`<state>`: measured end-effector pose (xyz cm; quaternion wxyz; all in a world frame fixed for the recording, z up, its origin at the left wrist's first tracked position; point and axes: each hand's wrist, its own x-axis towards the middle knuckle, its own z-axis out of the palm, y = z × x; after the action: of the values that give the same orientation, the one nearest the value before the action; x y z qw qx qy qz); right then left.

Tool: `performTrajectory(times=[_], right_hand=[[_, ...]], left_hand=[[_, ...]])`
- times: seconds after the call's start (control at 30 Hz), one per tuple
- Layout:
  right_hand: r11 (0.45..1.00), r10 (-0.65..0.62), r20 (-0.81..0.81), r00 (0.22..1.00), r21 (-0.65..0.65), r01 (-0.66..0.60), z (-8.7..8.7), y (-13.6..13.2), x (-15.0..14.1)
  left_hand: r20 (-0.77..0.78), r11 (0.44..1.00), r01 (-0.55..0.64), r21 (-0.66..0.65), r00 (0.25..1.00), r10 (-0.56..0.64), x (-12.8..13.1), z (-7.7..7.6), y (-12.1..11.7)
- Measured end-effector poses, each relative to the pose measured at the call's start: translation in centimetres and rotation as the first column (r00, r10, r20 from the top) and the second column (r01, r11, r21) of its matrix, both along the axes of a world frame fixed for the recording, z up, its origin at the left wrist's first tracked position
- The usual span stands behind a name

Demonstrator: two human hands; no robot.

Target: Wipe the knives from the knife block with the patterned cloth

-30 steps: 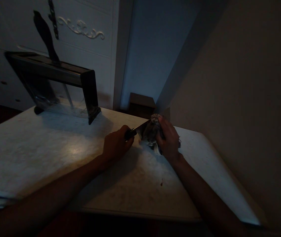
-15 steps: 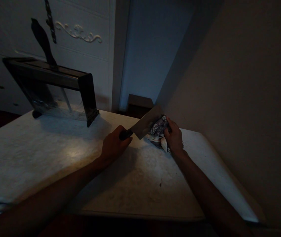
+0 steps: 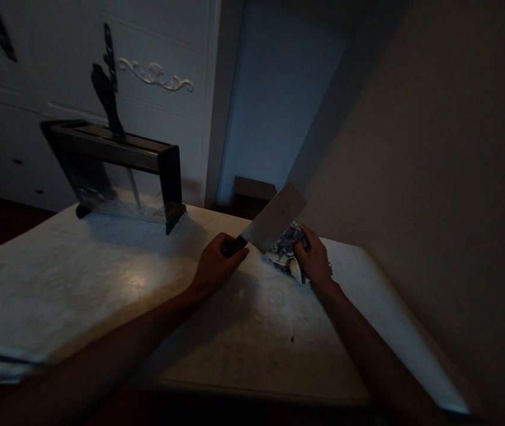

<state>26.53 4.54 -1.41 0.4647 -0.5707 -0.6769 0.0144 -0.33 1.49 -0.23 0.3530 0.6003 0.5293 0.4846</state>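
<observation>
My left hand is closed round the dark handle of a cleaver, whose broad blade tilts up and to the right. Against the blade's lower right side lies a crumpled patterned cloth, and my right hand is wrapped on it, pressing it to the pale tabletop. The room is dim.
A dark knife block with a clear front stands at the table's back left, one knife handle sticking up from it. A white panelled door is behind it. A wall runs along the right side. A small dark speck lies on the table.
The cleaver blade has risen from behind the cloth and now shows its flat side, tilted up. My right hand with the cloth has dropped lower beside the blade.
</observation>
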Motion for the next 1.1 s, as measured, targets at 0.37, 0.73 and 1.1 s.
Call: performTrajectory(times=[0.37,0.73,1.1], right_hand=[[0.945,0.150,-0.561,0.814,-0.160,-0.284,0.3,-0.9,-2.0],[0.783,0.362,-0.722,0.590,-0.109,-0.613,2.2,-2.1,-3.6],[0.725,0.165,-0.658,0.735,-0.425,-0.543,3.8,-2.8,-2.0]], left_hand=[[0.420,0.992,0.102,-0.079,0.906,-0.059,0.5,0.5,-0.2],[0.514,0.994,0.080,-0.072,0.857,-0.031,0.3,1.4,-0.3],[0.432,0.993,0.105,-0.061,0.899,-0.069,0.6,1.2,-0.8]])
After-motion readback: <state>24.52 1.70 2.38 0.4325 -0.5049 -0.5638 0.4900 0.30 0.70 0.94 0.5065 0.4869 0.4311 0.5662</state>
